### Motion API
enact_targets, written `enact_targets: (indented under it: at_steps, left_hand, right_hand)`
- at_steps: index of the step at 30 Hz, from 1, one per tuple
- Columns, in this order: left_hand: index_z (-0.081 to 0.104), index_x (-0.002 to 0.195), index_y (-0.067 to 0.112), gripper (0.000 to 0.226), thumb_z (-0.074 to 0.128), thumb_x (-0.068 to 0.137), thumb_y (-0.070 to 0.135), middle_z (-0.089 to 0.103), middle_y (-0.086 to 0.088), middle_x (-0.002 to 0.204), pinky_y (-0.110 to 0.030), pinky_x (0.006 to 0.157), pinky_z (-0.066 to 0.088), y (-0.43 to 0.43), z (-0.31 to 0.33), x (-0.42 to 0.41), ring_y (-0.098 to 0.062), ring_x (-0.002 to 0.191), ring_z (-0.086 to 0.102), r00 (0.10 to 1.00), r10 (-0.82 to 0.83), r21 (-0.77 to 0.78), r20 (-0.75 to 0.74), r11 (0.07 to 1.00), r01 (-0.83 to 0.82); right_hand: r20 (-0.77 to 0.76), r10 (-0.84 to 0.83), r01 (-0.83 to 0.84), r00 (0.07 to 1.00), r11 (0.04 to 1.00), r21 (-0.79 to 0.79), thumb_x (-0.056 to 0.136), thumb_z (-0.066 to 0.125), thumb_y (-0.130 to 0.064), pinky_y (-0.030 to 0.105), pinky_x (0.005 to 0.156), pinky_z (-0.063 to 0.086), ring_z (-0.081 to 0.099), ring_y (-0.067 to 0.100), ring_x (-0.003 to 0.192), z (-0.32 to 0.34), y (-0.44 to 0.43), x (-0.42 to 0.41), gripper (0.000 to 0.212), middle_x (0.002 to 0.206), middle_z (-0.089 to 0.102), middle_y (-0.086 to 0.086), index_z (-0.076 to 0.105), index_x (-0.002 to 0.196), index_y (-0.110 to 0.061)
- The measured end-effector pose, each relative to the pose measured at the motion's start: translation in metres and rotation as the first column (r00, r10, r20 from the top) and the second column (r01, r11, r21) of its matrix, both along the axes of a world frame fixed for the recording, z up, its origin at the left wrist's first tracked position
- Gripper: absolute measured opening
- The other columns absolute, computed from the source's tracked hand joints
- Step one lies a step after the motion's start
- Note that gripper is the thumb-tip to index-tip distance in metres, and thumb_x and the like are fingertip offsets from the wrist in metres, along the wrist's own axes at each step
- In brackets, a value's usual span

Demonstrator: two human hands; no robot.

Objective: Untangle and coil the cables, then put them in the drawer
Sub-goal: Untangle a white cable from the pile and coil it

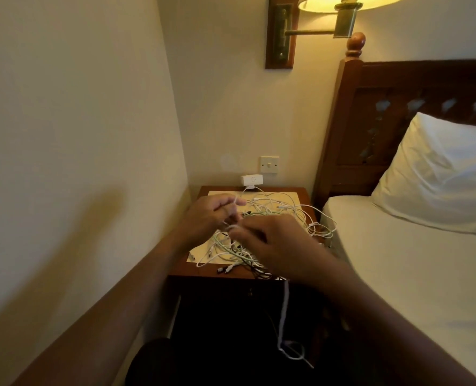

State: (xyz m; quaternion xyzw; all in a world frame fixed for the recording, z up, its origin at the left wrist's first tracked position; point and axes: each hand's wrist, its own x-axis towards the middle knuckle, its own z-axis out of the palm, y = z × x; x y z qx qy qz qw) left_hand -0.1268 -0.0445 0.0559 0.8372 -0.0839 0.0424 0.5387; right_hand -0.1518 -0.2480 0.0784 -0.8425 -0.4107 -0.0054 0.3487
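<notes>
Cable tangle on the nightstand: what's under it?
A pale rectangular mat lies under the cable tangle, on the wooden nightstand. The left hand and right hand, both gripping cables, cover the tangle's middle; what lies beneath there is hidden.

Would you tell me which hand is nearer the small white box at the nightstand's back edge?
Left. The left hand is just in front of the white box; the right hand is closer to the person.

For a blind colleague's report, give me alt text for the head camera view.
The left hand and right hand pinch strands of a tangled heap of white, pale green and black cables on a small dark wooden bedside table, beside a bed with a white pillow.
</notes>
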Motion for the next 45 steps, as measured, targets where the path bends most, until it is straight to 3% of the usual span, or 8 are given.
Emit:
enact_targets:
  at_steps: [7,9,11,17,22,26,32,45]
  left_hand:
    - [0.07,0.106,-0.001,0.036,0.045,0.106,0.025,0.053,-0.01,0.06,-0.026,0.046,0.041,0.002,0.007,-0.025,-0.018,0.046,0.044,0.922,-0.38,-0.436,-0.076,0.844,0.312]
    - [0.072,0.1,0.004,0.034,0.046,0.103,0.026,0.048,-0.003,0.057,-0.021,0.042,0.036,0.003,0.017,-0.029,-0.009,0.041,0.038,0.891,-0.453,-0.576,-0.038,0.738,0.351]
    - [0.074,0.101,0.008,0.034,0.044,0.101,0.024,0.045,0.003,0.056,-0.018,0.042,0.031,0.002,0.028,-0.027,-0.005,0.042,0.033,0.905,-0.425,-0.671,0.018,0.666,0.326]
    - [0.061,0.125,-0.003,0.032,0.051,0.103,0.018,0.062,0.0,0.075,-0.021,0.056,0.05,-0.008,0.049,0.003,-0.009,0.057,0.055,0.988,-0.134,-0.808,0.08,0.572,0.143]
    - [0.062,0.129,0.007,0.027,0.052,0.107,0.018,0.076,-0.009,0.089,-0.033,0.071,0.063,-0.013,0.027,0.018,-0.024,0.071,0.074,0.967,0.154,-0.172,0.202,0.978,-0.119]
    - [0.07,0.108,0.005,0.034,0.044,0.11,0.028,0.068,-0.007,0.069,-0.032,0.055,0.051,0.003,0.007,0.012,-0.026,0.052,0.06,0.993,-0.101,0.209,0.057,0.974,0.087]
    - [0.07,0.091,0.005,0.039,0.062,0.098,0.043,0.03,0.006,0.054,-0.021,0.044,0.021,0.053,0.01,-0.005,-0.009,0.046,0.023,0.922,-0.355,-0.288,-0.156,0.909,0.301]
    - [0.052,0.082,0.016,0.034,0.041,0.11,0.034,0.032,0.008,0.049,-0.019,0.042,0.028,0.106,0.002,0.047,-0.006,0.039,0.027,0.943,0.272,-0.809,-0.192,0.499,-0.309]
  right_hand:
    - [0.013,-0.179,0.173,0.984,0.966,0.193,0.093,0.073,-0.041,0.038,0.065,0.052,0.065,0.012,0.072,0.025,-0.025,0.081,0.009,0.079,0.073,-0.011,0.079,0.092,-0.034]
    - [-0.077,-0.15,0.164,0.986,0.962,0.219,0.099,0.066,-0.037,0.027,0.055,0.042,0.054,0.002,0.058,0.007,-0.028,0.089,0.013,0.067,0.065,-0.021,0.077,0.094,-0.032]
    - [-0.169,-0.128,0.165,0.977,0.959,0.228,0.104,0.055,-0.034,0.015,0.054,0.036,0.048,-0.002,0.052,-0.019,-0.027,0.086,0.023,0.059,0.057,-0.025,0.076,0.099,-0.025]
    - [-0.319,-0.104,0.099,0.942,0.995,-0.034,0.108,0.045,-0.04,0.04,0.069,0.059,0.057,0.002,0.059,-0.072,-0.012,0.042,0.028,0.068,0.063,-0.027,0.071,0.108,-0.029]
    - [-0.163,0.009,-0.038,0.987,0.984,-0.173,0.109,0.046,-0.037,0.026,0.07,0.05,0.061,0.004,0.079,-0.024,0.006,0.006,0.025,0.099,0.068,-0.006,0.065,0.119,-0.024]
    - [0.077,-0.083,0.088,0.994,0.994,-0.068,0.106,0.056,-0.034,0.013,0.053,0.036,0.053,-0.001,0.057,0.029,-0.008,0.033,0.019,0.071,0.062,-0.013,0.072,0.099,-0.027]
    - [-0.084,-0.236,0.238,0.968,0.971,0.016,0.103,0.06,-0.035,0.023,0.059,0.038,0.05,0.001,0.058,-0.007,-0.063,0.112,0.021,0.066,0.063,-0.018,0.075,0.088,-0.033]
    - [-0.161,-0.499,0.442,0.852,0.848,-0.291,0.11,0.044,-0.029,0.019,0.073,0.045,0.062,0.018,0.096,-0.153,-0.153,0.119,0.026,0.11,0.066,-0.004,0.068,0.119,-0.027]
